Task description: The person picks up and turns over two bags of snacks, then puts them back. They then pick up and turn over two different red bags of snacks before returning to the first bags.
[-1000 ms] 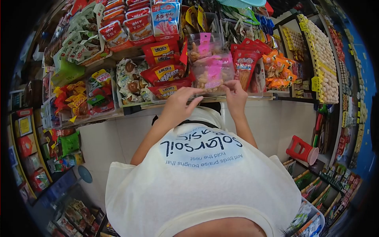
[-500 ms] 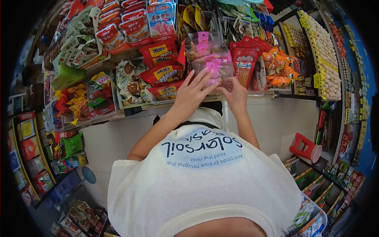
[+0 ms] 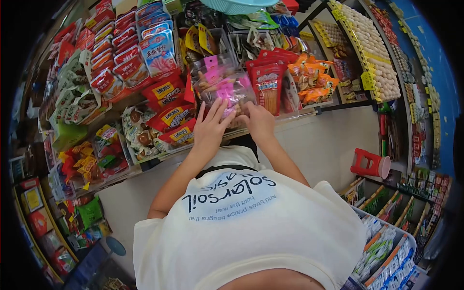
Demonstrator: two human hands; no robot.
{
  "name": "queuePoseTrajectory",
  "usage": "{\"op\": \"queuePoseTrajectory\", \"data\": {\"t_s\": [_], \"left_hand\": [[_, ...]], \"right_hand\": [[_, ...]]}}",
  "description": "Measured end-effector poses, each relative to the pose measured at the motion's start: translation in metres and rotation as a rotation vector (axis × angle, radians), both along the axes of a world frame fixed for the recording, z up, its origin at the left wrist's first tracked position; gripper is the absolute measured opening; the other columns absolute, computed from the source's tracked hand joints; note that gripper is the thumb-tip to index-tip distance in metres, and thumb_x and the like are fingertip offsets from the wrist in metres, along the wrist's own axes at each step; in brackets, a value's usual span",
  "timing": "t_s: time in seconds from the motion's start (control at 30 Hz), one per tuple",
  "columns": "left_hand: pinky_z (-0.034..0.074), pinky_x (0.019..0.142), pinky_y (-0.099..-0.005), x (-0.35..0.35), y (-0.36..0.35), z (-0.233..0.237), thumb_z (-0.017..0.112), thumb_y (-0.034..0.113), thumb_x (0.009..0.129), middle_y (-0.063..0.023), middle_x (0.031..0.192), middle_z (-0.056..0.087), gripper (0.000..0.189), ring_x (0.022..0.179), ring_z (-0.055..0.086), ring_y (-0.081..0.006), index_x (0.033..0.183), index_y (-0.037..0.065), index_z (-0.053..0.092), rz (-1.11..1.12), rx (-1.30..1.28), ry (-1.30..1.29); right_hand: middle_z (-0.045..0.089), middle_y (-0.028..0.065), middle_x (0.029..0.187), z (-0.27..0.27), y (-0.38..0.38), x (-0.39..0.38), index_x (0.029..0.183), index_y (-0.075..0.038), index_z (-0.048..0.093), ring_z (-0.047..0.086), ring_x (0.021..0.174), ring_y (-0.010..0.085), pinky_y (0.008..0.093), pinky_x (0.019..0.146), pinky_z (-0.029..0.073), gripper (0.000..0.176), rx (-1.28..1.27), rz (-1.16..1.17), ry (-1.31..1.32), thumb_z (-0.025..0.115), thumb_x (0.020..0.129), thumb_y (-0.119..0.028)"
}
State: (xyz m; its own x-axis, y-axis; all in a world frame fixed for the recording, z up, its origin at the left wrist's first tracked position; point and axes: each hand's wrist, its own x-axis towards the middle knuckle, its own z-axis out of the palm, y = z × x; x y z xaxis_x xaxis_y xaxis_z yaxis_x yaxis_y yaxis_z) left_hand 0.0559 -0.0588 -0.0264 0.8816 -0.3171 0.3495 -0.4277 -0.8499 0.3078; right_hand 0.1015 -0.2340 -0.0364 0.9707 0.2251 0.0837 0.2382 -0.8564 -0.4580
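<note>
Head view: both hands on the clear, pink-labelled packets at the shelf; the arranging looks partly done.
Just right of the red packets (image 3: 166,92), the left hand (image 3: 210,128) lies with fingers spread flat against the clear packets (image 3: 223,87), which stand upright in their row on the shelf (image 3: 311,112), far from the body. The right hand (image 3: 259,121) touches their lower front; I cannot tell whether its grip pinches one. The row seems mostly placed, and squaring the front packet appears left.

Left hand (image 3: 210,129) splayed, reaching forward — right hand (image 3: 259,121) curled, close beside
</note>
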Motion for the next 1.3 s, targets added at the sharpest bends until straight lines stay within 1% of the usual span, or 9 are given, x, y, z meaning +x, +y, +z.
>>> {"op": "queuePoseTrajectory", "data": {"t_s": [0.3,0.37,0.6,0.7,0.77,0.8,0.97,1.2,1.3], "left_hand": [[0.026,0.112,-0.0503,-0.010,-0.007,-0.007,0.057,0.006,0.076,-0.0105,0.140,0.048,0.045,0.133,0.042,-0.0228,0.121,0.011,0.063,-0.044,0.014,0.017],[0.026,0.112,-0.0501,-0.009,-0.007,-0.008,0.057,0.006,0.077,-0.0101,0.140,0.048,0.044,0.133,0.042,-0.0229,0.120,0.011,0.063,-0.031,0.001,0.032],[0.024,0.113,-0.0506,-0.014,-0.006,-0.006,0.055,0.008,0.080,-0.0127,0.144,0.043,0.044,0.136,0.038,-0.0239,0.123,0.009,0.060,-0.019,0.035,0.014],[0.023,0.113,-0.0511,-0.017,-0.008,0.001,0.055,0.009,0.080,-0.0140,0.145,0.041,0.046,0.137,0.036,-0.0254,0.125,0.009,0.059,0.005,0.051,0.017],[0.023,0.113,-0.0514,-0.016,-0.008,0.007,0.055,0.009,0.080,-0.0148,0.145,0.041,0.047,0.138,0.035,-0.0263,0.126,0.009,0.058,0.017,0.050,0.030],[0.024,0.112,-0.0511,-0.015,-0.008,0.009,0.055,0.009,0.080,-0.0162,0.145,0.040,0.047,0.138,0.034,-0.0273,0.127,0.008,0.057,0.043,0.021,0.004],[0.026,0.112,-0.0502,-0.009,-0.003,-0.002,0.065,0.008,0.073,-0.0190,0.144,0.039,0.064,0.137,0.034,-0.0303,0.135,0.008,0.049,0.101,0.015,0.007],[0.027,0.112,-0.0485,0.006,0.002,-0.006,0.056,0.005,0.077,-0.0217,0.135,0.048,0.047,0.132,0.040,-0.0322,0.124,0.003,0.057,0.125,0.062,-0.027],[0.027,0.112,-0.0483,0.006,-0.001,-0.006,0.055,0.006,0.077,-0.0221,0.134,0.049,0.045,0.132,0.041,-0.0317,0.123,0.001,0.058,0.110,0.095,-0.029]], "right_hand": [[0.065,0.0109,0.074,-0.001,-0.002,-0.012,0.087,-0.008,0.058,0.064,0.074,0.0317,0.0454,0.063,0.048,0.031,-0.142,0.039,-0.125,0.078,0.069,-0.023],[0.065,0.0109,0.076,-0.001,-0.001,-0.004,0.090,-0.008,0.059,0.064,0.077,0.0318,0.0448,0.064,0.049,0.032,-0.197,-0.008,0.090,0.078,0.069,-0.024],[0.066,0.0145,0.080,0.013,-0.003,-0.020,0.101,-0.005,0.057,0.065,0.080,0.0338,0.0443,0.069,0.050,0.044,-0.020,-0.015,0.021,0.078,0.070,-0.028],[0.066,0.0136,0.088,0.025,0.002,-0.024,0.111,-0.005,0.056,0.064,0.085,0.0331,0.0429,0.071,0.050,0.050,0.025,-0.049,-0.128,0.077,0.071,-0.028],[0.063,0.0105,0.107,0.026,0.005,-0.024,0.123,-0.010,0.053,0.062,0.095,0.0296,0.0391,0.078,0.051,0.059,0.062,-0.060,-0.178,0.078,0.071,-0.026],[0.063,0.0105,0.107,0.027,0.006,-0.023,0.123,-0.010,0.053,0.062,0.095,0.0296,0.0391,0.078,0.051,0.059,0.063,-0.063,-0.180,0.078,0.071,-0.026],[0.052,0.0100,0.125,0.019,0.016,-0.019,0.136,-0.025,0.049,0.058,0.104,0.0296,0.0393,0.082,0.051,0.081,-0.022,0.063,-0.125,0.081,0.063,-0.015],[0.050,0.0130,0.124,0.012,0.025,-0.011,0.131,-0.021,0.054,0.059,0.102,0.0306,0.0396,0.081,0.051,0.077,-0.081,0.103,-0.194,0.081,0.059,-0.017],[0.052,0.0125,0.122,0.010,0.024,-0.015,0.130,-0.021,0.055,0.060,0.100,0.0294,0.0392,0.078,0.052,0.071,-0.086,0.091,-0.211,0.078,0.063,-0.016]]}}
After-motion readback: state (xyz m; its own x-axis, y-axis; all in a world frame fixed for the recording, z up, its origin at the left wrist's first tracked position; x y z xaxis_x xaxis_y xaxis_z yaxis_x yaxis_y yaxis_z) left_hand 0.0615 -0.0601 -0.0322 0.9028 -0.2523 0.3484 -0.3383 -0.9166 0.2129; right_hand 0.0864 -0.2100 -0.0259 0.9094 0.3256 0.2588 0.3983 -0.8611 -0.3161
